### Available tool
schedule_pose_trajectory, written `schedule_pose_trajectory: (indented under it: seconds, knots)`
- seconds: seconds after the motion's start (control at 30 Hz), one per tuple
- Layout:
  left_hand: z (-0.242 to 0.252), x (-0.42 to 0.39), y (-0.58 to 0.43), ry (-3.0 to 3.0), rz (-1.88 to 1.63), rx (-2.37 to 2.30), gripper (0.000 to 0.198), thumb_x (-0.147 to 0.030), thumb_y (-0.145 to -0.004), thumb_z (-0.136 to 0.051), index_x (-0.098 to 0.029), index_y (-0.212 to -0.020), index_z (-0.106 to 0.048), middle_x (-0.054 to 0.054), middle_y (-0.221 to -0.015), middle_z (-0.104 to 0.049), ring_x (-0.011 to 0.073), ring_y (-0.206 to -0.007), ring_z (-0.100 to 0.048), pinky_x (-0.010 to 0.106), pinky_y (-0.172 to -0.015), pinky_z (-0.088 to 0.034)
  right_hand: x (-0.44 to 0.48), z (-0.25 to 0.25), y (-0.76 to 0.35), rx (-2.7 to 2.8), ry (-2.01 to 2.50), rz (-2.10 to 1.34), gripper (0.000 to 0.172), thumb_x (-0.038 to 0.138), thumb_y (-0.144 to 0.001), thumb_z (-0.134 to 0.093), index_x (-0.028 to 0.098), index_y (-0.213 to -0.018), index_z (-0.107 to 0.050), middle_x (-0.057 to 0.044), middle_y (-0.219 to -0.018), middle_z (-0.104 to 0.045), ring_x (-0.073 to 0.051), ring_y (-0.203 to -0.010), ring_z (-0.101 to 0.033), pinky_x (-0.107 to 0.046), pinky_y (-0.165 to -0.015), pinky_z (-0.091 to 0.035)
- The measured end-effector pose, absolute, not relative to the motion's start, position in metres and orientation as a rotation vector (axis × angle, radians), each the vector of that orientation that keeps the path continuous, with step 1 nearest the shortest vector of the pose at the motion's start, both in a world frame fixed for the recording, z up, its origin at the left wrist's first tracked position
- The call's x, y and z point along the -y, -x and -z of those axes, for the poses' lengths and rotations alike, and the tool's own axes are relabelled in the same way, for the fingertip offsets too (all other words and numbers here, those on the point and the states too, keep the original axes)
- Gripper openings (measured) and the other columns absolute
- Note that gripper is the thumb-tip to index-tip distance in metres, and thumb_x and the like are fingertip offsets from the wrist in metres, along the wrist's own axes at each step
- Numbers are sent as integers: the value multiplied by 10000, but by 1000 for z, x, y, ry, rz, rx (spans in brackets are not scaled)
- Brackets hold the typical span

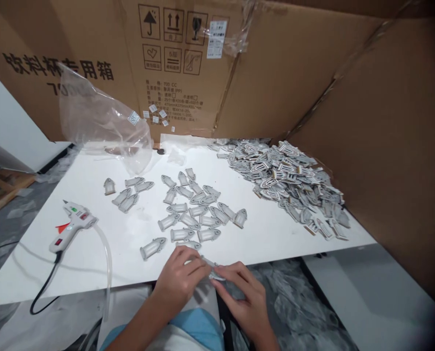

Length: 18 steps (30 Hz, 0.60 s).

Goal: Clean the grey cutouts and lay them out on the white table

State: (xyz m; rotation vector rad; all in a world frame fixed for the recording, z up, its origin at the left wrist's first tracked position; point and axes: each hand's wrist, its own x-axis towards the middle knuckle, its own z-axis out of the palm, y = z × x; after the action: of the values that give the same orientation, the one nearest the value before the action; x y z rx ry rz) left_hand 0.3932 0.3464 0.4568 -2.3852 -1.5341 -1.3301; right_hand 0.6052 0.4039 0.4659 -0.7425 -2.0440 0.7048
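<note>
At the front edge of the white table, my left hand (pixel 183 277) and my right hand (pixel 244 295) meet with fingers closed on one small grey arched piece (pixel 216 276). Fingers cover much of that piece. Just beyond my hands, several similar grey arched pieces with pale centres (pixel 199 210) lie spread on the tabletop. One such piece (pixel 153 248) rests alone to the left of my left hand. A white glue gun (pixel 73 225) with an orange trigger lies farther left, a clear glue stick (pixel 106 258) trailing from its back.
A large heap of grey and white cut pieces (pixel 290 175) covers the table's (pixel 129 265) right side. Tall cardboard walls (pixel 283 73) stand behind and to the right. A clear plastic bag (pixel 104 122) leans at the back left. The glue gun's black cord (pixel 44 287) hangs over the front edge.
</note>
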Motion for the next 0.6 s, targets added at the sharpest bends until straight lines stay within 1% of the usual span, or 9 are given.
schedule_pose_trajectory:
  seconds: [0.1, 0.23, 0.37, 0.47, 0.6]
  knots:
    - [-450, -351, -404, 2401, 1287, 1515, 247, -85, -1036, -617, -184, -1235, -723, 63, -1101, -815, 250, -1062, -679, 463, -940, -543, -405, -464, -619, 2062, 783, -617, 356, 111, -915, -812, 312, -1208, -839, -46, -955, -776, -216, -831, -767, -325, -717, -670]
    - [-455, -353, -409, 2568, 1276, 1640, 342, -119, -1030, -626, -202, -1357, -677, 84, -1292, -777, 275, -1188, -641, 495, -1035, -537, -413, -467, -631, 2109, 786, -523, 368, 117, -930, -805, 316, -1240, -821, -51, -1001, -776, -218, -876, -775, -326, -751, -676]
    - [-460, -352, -408, 2560, 1424, 1779, 295, -180, -1048, -620, -233, -1332, -685, 80, -1300, -776, 271, -1192, -638, 503, -1036, -532, -419, -468, -629, 2194, 780, -555, 352, 127, -963, -768, 317, -1257, -805, -47, -985, -753, -206, -867, -766, -309, -742, -670]
    - [-461, -349, -408, 2543, 1350, 1810, 294, -225, -1059, -629, -250, -1348, -679, 64, -1344, -773, 282, -1218, -629, 554, -1092, -472, -418, -467, -625, 2223, 802, -582, 341, 133, -987, -739, 312, -1272, -793, -48, -984, -738, -198, -869, -758, -300, -746, -665]
    - [-463, -344, -410, 2516, 1114, 1763, 422, -288, -1051, -666, -226, -1465, -619, 71, -1469, -712, 327, -1324, -579, 609, -1162, -361, -418, -466, -627, 2227, 839, -544, 310, 151, -1011, -712, 306, -1270, -781, -57, -1026, -738, -203, -910, -760, -307, -788, -662]
